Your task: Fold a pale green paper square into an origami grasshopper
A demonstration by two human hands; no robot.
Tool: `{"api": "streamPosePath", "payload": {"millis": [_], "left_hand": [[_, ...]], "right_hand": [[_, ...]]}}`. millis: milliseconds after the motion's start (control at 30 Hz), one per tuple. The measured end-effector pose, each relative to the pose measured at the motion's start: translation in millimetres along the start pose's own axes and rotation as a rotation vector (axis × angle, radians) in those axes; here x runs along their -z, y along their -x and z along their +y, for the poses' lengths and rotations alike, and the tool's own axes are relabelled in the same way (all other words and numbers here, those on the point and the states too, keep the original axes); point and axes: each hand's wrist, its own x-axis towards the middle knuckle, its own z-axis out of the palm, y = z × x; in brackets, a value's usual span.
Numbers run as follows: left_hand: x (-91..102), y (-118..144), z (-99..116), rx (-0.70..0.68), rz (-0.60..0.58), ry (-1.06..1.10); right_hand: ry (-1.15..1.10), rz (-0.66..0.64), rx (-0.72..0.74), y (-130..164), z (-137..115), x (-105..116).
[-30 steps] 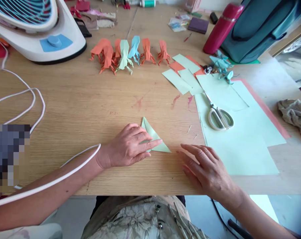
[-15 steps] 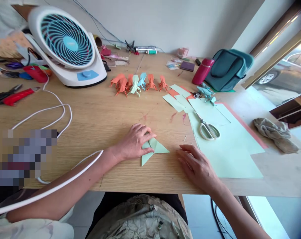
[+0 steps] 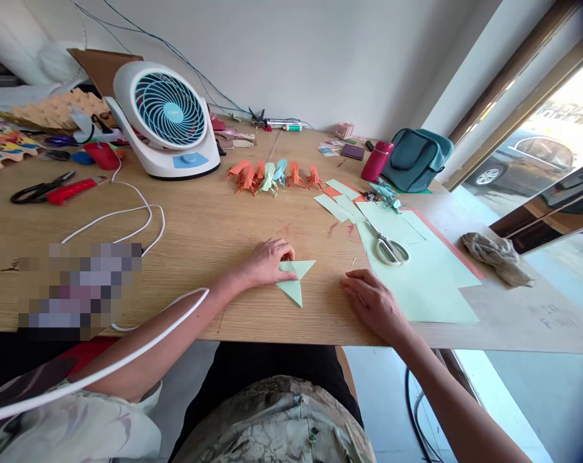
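Note:
A small pale green folded paper [image 3: 291, 290] lies on the wooden table, one pointed end toward the upper right and another toward me. My left hand [image 3: 270, 262] grips its left side, with the thumb on top and the fingers curled at the far edge, hiding part of it. To the right, apart from the paper, my right hand [image 3: 372, 301] rests on the table with loosely bent fingers and nothing in them. White-handled scissors [image 3: 391, 251] lie beyond it on large pale green sheets [image 3: 426, 292].
Folded paper figures [image 3: 269, 179] in orange, green and blue stand in a row farther back. Cut paper pieces [image 3: 332, 207] lie near a pink bottle [image 3: 376, 161] and teal bag [image 3: 416, 161]. At left are a fan [image 3: 168, 119], white cable [image 3: 149, 207] and red-handled cutter [image 3: 74, 191].
The folded paper has turned counter-clockwise under my left hand, its ends now pointing upper right and down. My right hand stays on the table, fingers slightly more curled. The whole view has shifted.

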Motion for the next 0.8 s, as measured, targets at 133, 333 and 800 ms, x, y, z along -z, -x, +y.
{"api": "streamPosePath", "payload": {"millis": [133, 333, 800], "left_hand": [[-0.1, -1, 2, 0.010, -0.047, 0.092], [-0.2, 3, 5, 0.011, -0.010, 0.091], [6.4, -7, 19, 0.084, -0.118, 0.224]], "right_hand": [[-0.216, -0.001, -0.153, -13, -12, -4], [-0.319, -0.017, -0.315, -38, -25, -20], [-0.571, -0.043, -0.492, -43, -22, -17]]}}
